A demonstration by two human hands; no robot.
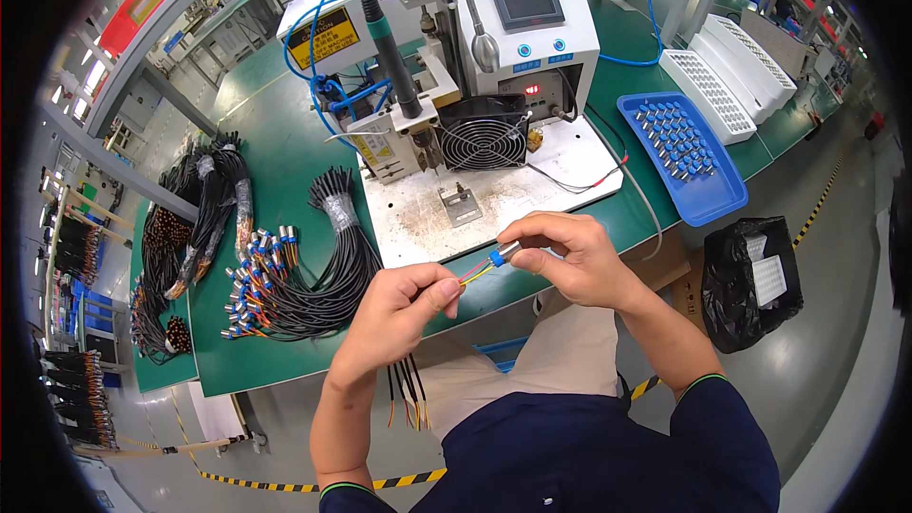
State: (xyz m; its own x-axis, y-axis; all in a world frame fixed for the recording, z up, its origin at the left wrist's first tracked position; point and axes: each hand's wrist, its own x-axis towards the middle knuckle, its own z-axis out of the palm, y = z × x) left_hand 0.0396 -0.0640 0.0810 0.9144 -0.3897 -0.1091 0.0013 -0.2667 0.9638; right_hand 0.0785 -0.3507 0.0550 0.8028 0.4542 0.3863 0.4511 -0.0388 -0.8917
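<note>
Between finger and thumb, my right hand [578, 258] pinches a small metal connector [503, 254] with a blue part. Thin red and yellow wires [474, 274] run from the connector to my left hand [401, 312], which is closed round them. Several black cables [407, 389] with bare coloured wire ends hang below my left hand. Both hands are over the front edge of the bench, just in front of a white soldering machine [570, 0]. A small metal fixture [460, 207] sits on its stained white base plate [408, 237], beyond my hands.
Left of the machine lies a bundle of black cables [332, 256] with blue-and-silver connectors [256, 285]. Farther left are more cable bundles [204, 190]. At right, a blue tray [708, 199] holds rows of connectors, near white hole trays [708, 95]. A black-lined bin [727, 309] stands on the floor.
</note>
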